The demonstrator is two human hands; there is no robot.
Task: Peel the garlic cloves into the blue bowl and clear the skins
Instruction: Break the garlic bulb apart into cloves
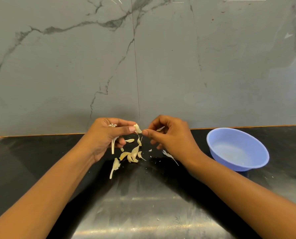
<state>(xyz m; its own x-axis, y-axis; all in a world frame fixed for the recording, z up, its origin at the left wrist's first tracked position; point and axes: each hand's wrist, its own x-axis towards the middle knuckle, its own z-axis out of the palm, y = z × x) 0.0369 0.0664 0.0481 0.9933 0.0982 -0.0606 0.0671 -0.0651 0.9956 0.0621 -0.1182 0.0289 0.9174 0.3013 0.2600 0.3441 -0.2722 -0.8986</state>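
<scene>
The left arm (pixel 48 187) and the right arm (pixel 247 192) reach in from the bottom, left of the bowl (pixel 230 167). The gray wall (pixel 161 66) stands behind the bowl. The black counter (pixel 143 204) lies under the bowl. The bowl is blue, and I see no garlic in it.

The left hand (pixel 105 135) and the right hand (pixel 171 137) are up above the counter, left of the bowl. The right hand is the one nearer the bowl. The left thumb and first finger pinch a clove (pixel 137 128). The other left fingers curl round a dry stem (pixel 113 145). The right thumb and first finger pinch the top of a strip (pixel 139 140) of skin that hangs from the clove. The other right fingers are curled in. A pale bit shows inside that hand, but I cannot tell what it is.

Loose skins (pixel 131 155) lie on the counter under the hands, left of the bowl. Some may be cloves; I cannot tell.

The step now looks like pulling the skin off. To do it well, I think the left hand should hold the clove tight but not squash it. The right hand should pull the strip slowly down and away, so it comes off in one piece. Then the bare clove can go across to the bowl.
</scene>
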